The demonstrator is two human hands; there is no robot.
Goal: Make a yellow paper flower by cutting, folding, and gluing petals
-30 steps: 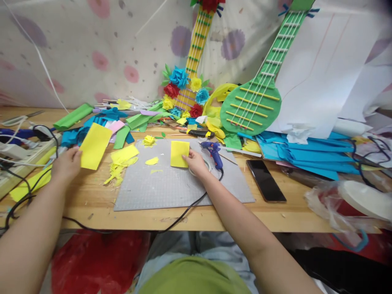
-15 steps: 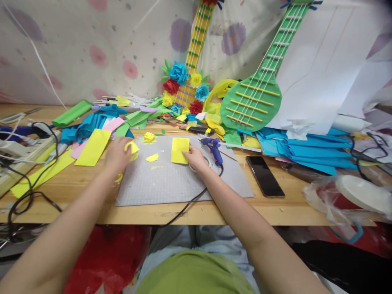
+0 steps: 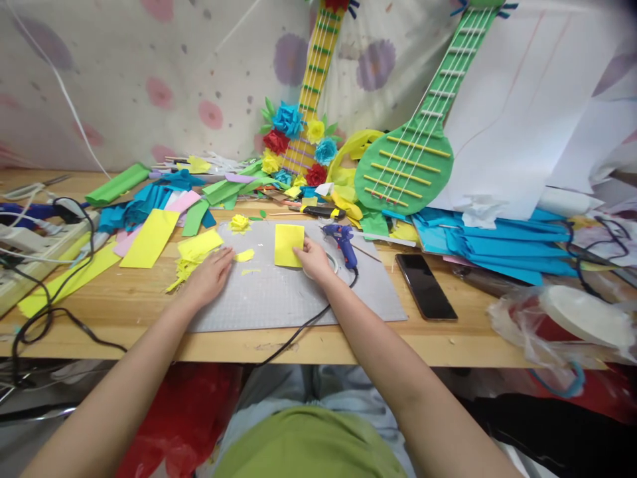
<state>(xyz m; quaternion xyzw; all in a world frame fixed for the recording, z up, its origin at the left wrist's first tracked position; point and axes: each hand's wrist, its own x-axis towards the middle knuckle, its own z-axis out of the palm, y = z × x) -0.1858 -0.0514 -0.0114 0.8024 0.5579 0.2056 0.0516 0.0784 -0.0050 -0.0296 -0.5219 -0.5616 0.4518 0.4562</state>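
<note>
My right hand (image 3: 317,260) pinches the lower right edge of a yellow paper rectangle (image 3: 287,245) over the grey cutting mat (image 3: 279,302). Under that hand, a roll of tape (image 3: 332,263) is partly hidden. My left hand (image 3: 212,273) lies with its fingers stretched out at the mat's left edge, beside a pile of yellow paper scraps (image 3: 186,265). Close to its fingertips is a small yellow paper piece (image 3: 245,255). A yellow paper flower (image 3: 239,223) sits at the mat's upper left corner. The blue glue gun (image 3: 343,242) rests to the right of my right hand.
A black phone (image 3: 426,287) lies right of the mat. Behind stand a green paper instrument (image 3: 405,162) and a yellow one (image 3: 316,73) with paper flowers. Blue paper (image 3: 492,239) is stacked at right. A power strip (image 3: 44,259) with cables is at left.
My left hand has come down from above the left side, with yellow paper in it, to lie flat by the mat's edge. Yellow scraps now lie beside it. My right hand still holds the yellow rectangle.
</note>
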